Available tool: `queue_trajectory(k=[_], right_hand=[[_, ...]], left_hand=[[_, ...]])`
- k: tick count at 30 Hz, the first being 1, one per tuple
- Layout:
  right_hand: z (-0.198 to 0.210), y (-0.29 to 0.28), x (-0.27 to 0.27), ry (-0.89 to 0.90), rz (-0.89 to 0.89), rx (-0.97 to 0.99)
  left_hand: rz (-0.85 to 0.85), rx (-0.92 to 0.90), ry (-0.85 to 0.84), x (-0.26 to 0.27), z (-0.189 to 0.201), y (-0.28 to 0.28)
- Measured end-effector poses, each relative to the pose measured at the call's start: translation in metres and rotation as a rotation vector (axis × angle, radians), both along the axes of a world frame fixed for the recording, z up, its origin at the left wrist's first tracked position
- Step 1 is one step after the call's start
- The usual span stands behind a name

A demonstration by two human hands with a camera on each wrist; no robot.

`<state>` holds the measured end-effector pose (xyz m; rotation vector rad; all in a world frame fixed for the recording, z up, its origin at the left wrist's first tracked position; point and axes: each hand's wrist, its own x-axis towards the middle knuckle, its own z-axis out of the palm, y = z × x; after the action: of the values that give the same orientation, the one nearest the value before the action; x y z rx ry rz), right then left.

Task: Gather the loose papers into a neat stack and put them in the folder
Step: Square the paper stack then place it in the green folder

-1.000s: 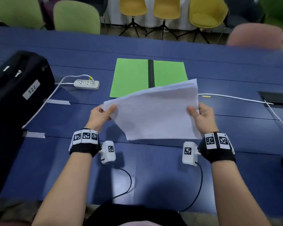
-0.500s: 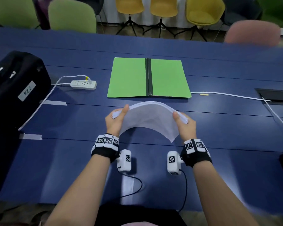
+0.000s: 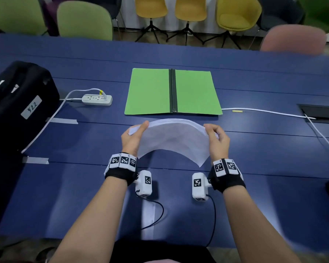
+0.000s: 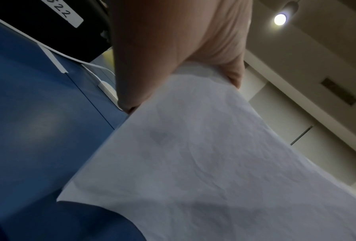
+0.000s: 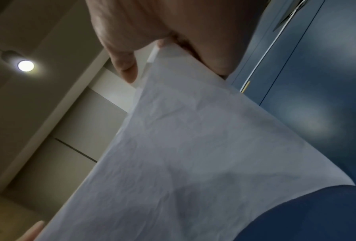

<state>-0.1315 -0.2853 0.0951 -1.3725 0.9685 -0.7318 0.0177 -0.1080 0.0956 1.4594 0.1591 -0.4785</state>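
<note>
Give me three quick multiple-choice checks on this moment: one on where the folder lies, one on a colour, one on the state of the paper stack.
1. Where is the folder relative to the paper stack?
A. Beyond it, farther from the person
B. Under it
C. On the black case

2. What colour is the folder?
A. Yellow
B. Green
C. Pink

3. What state is the paper stack in?
A. Flat on the table
B. Inside the folder
C. Lifted and bowed upward between both hands

Answers:
1. A: the head view shows the folder lying open on the blue table just past the stack's far edge.
2. B: both open leaves are bright green, with a dark spine.
3. C: the left hand and the right hand each grip one end, and the middle arches up.
</note>
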Motion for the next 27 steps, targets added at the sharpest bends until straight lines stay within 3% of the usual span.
queue_trajectory(k=[4,13,15,18,20,23,27], right_hand=[[-0.002,-0.004,-0.005,0.025,-0.045,-0.026],[0.002,-0.011,-0.004,0.092,0.148,-0.138],[0.002,-0.015,-0.005,0.248,0.255,-0.26],[0.015,-0.017,-0.006,0.861,0.398,-0.618],[0.026,-0.017,-0.002,1.063,0.425,-0.732],[0.03,-0.016,0.008,1.196,0.501,-0.791],[0.037,-0.007,0.019,0.999,0.645,-0.7]], left_hand=[[0.007,-0.003,-0.017,0.001,-0.005,0.001],[-0.02,0.017,0.004,0.001,-0.003,0.0],[-0.077,0.036,-0.016,0.004,-0.004,0.002],[-0.211,0.071,-0.074,0.009,-0.008,0.009],[-0.252,0.117,-0.119,0.011,-0.011,0.012],[-0.227,0.187,-0.212,0.014,-0.01,0.01],[-0.281,0.211,-0.392,0.008,0.008,0.002]])
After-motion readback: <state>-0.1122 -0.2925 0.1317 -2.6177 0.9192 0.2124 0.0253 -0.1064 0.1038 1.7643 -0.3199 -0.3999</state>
